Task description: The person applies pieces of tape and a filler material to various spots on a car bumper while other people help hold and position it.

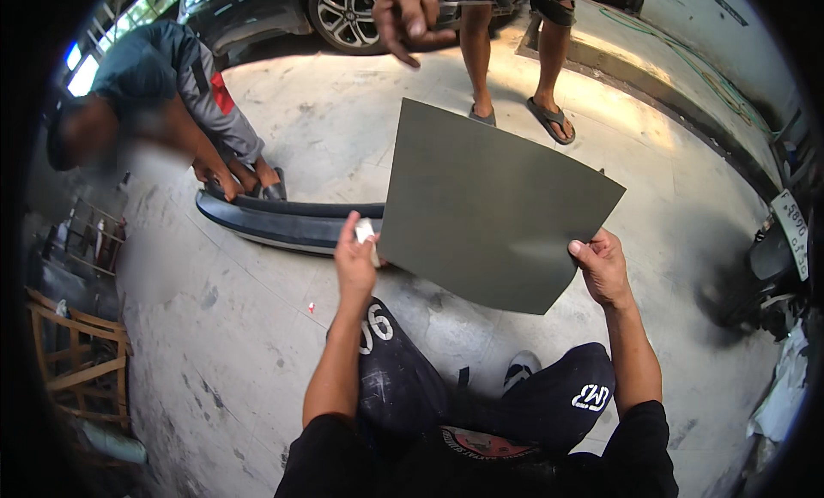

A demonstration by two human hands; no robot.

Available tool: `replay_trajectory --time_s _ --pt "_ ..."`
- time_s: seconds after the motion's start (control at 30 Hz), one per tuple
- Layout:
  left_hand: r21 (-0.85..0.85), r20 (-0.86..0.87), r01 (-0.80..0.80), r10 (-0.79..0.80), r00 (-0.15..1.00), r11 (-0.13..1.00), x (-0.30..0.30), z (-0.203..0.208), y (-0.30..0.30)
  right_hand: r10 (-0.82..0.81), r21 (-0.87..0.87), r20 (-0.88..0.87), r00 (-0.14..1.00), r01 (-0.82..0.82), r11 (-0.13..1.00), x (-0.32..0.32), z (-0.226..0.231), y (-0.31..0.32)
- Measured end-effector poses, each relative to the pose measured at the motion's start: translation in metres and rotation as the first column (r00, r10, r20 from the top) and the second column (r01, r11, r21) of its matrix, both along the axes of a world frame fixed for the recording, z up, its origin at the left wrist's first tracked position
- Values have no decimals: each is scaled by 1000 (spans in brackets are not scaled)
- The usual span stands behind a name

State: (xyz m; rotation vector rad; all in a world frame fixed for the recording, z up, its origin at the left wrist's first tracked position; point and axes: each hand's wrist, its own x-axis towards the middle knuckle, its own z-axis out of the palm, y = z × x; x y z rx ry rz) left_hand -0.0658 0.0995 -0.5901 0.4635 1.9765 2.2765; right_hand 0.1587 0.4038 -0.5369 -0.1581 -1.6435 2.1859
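A large, slightly bowed dark grey sheet (498, 211) is held up in front of me, over the floor. My right hand (605, 266) pinches its right edge, thumb on the near face. At the sheet's lower left edge is my left hand (354, 262), closed around a small white piece (366, 232), with one finger pointing up. Whether that hand also grips the sheet is partly hidden. Behind the sheet lies a long, curved black car part (283, 223), like a bumper or trim; the sheet covers its right end.
At the left, a co-worker (154, 86) bends with hands on the car part's far end. Another person's hand (412, 22) and legs (554, 60) show beyond the sheet. A parked car (257, 18) stands behind, a motorcycle (777, 258) at right, a wooden frame (81, 361) at left.
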Motion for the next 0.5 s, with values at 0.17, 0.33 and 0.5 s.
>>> replay_trajectory --time_s 0.17,0.33,0.5 --pt "3 112 66 -66 992 998 -32 24 -36 -57 162 326 943 4 987 31 -10 5" --pt "58 171 113 -121 978 992 -18 -4 -29 -143 144 542 828 76 987 55 -6 -10" --pt "-1 207 125 -123 971 992 -16 -48 -44 -286 391 625 727 26 920 61 20 -46"
